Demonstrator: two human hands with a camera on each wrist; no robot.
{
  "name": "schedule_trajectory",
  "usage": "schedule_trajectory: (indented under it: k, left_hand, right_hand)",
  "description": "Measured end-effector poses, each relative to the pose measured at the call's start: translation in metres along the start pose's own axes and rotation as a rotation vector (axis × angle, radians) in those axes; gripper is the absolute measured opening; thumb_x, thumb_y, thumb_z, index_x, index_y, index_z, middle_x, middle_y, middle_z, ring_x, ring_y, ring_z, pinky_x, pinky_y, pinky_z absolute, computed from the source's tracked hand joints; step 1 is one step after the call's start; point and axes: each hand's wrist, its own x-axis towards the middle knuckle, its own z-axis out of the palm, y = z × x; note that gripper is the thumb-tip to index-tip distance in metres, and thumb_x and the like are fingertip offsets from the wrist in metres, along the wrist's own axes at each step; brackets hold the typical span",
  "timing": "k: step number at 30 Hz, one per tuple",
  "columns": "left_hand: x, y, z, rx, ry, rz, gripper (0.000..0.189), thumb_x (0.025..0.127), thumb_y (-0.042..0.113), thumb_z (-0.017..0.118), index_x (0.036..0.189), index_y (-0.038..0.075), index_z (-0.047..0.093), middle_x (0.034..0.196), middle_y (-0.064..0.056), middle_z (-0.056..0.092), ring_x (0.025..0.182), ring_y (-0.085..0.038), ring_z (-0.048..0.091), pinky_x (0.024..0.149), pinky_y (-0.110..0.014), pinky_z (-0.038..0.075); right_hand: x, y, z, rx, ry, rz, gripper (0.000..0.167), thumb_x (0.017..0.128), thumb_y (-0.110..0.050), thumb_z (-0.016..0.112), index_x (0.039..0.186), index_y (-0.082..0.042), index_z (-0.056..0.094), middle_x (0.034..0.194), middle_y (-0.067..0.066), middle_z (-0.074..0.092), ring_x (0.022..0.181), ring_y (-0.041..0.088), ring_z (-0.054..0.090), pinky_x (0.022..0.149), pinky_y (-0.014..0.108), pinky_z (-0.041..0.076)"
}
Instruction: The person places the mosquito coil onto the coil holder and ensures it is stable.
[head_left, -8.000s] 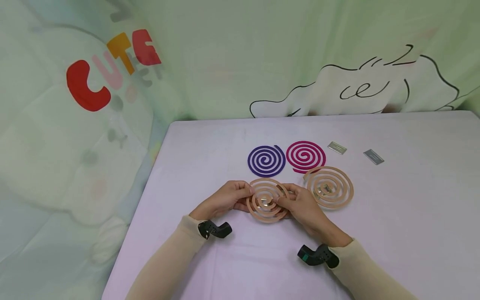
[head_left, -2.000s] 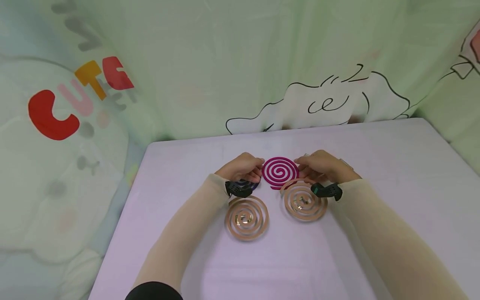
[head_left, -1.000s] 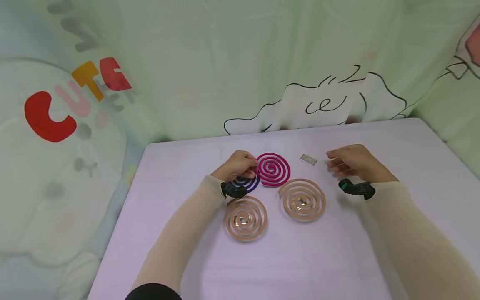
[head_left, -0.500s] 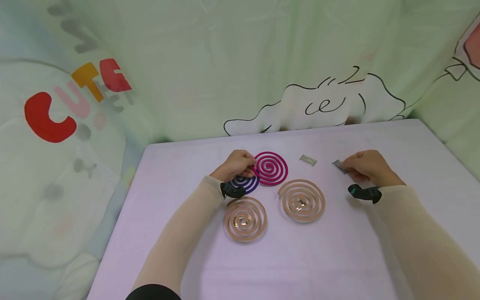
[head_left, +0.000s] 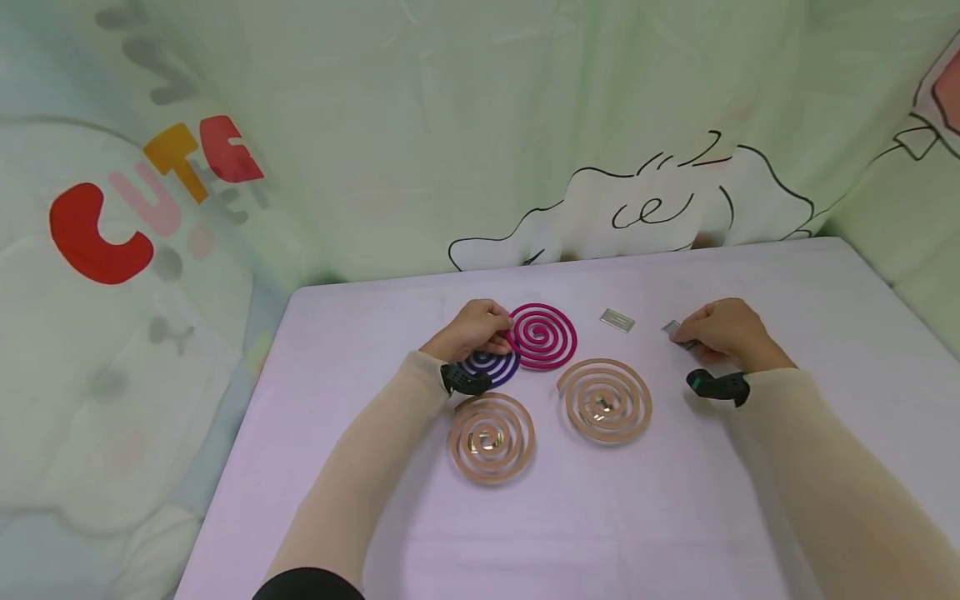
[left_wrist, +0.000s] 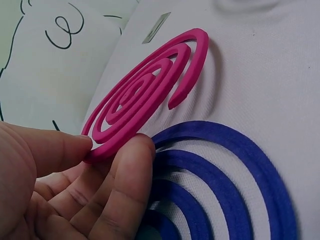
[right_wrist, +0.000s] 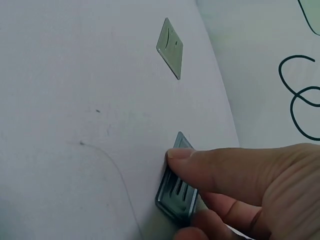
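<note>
The left hand (head_left: 472,327) pinches the edge of the pink coil (head_left: 537,333) between thumb and fingers; the coil tilts up off the table (head_left: 585,533), partly above the blue coil (left_wrist: 220,187), which lies flat below the hand. Whether the two coils touch, I cannot tell. Well apart, the right hand (head_left: 737,331) grips the dark plate (right_wrist: 172,202), thumb on its slotted face and fingers curled beneath. The pale plate (head_left: 617,320) lies between pink coil and right hand. Nearer the person sit two tan coils (head_left: 604,402), side by side and apart, shiny metal showing at their middles.
</note>
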Motion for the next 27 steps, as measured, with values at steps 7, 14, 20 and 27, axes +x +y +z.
schedule_trajectory:
  k: [7, 14, 20, 27]
  left_hand:
    - [0.002, -0.001, 0.001, 0.004, -0.008, 0.024, 0.018, 0.105, 0.005, 0.056, 0.121, -0.005, 0.053, 0.082, -0.008, 0.059, 0.056, -0.013, 0.063, 0.054, -0.022, 0.057]
    - [0.004, -0.001, 0.003, 0.025, -0.001, 0.038, 0.025, 0.102, 0.005, 0.062, 0.125, -0.002, 0.055, 0.083, -0.006, 0.063, 0.060, -0.013, 0.062, 0.055, -0.021, 0.056]
    - [0.001, 0.001, 0.006, -0.001, -0.021, 0.035, 0.037, 0.097, -0.002, 0.068, 0.130, -0.004, 0.053, 0.089, -0.006, 0.065, 0.072, -0.012, 0.064, 0.062, -0.022, 0.059]
    - [0.001, 0.000, 0.006, -0.024, -0.034, 0.044, 0.034, 0.100, -0.005, 0.062, 0.132, -0.004, 0.050, 0.093, -0.007, 0.064, 0.073, -0.013, 0.064, 0.066, -0.023, 0.059]
  right_hand:
    - [-0.003, -0.004, 0.003, -0.039, 0.045, -0.002, 0.026, 0.086, -0.021, 0.081, 0.099, 0.001, 0.072, 0.072, 0.000, 0.062, 0.063, 0.016, 0.056, 0.055, 0.030, 0.048]
    - [-0.004, -0.006, 0.009, 0.153, -0.033, 0.001, 0.035, 0.097, -0.012, 0.071, 0.122, 0.009, 0.056, 0.082, 0.004, 0.064, 0.069, 0.012, 0.064, 0.064, 0.027, 0.060]
    - [-0.005, -0.009, 0.016, 0.228, -0.093, 0.019, 0.051, 0.103, -0.014, 0.065, 0.143, 0.010, 0.046, 0.088, 0.003, 0.065, 0.073, 0.009, 0.067, 0.070, 0.027, 0.062]
    - [-0.009, -0.017, 0.022, 0.286, -0.191, 0.003, 0.055, 0.107, -0.019, 0.057, 0.149, 0.012, 0.040, 0.094, 0.004, 0.065, 0.077, 0.009, 0.068, 0.076, 0.027, 0.062]
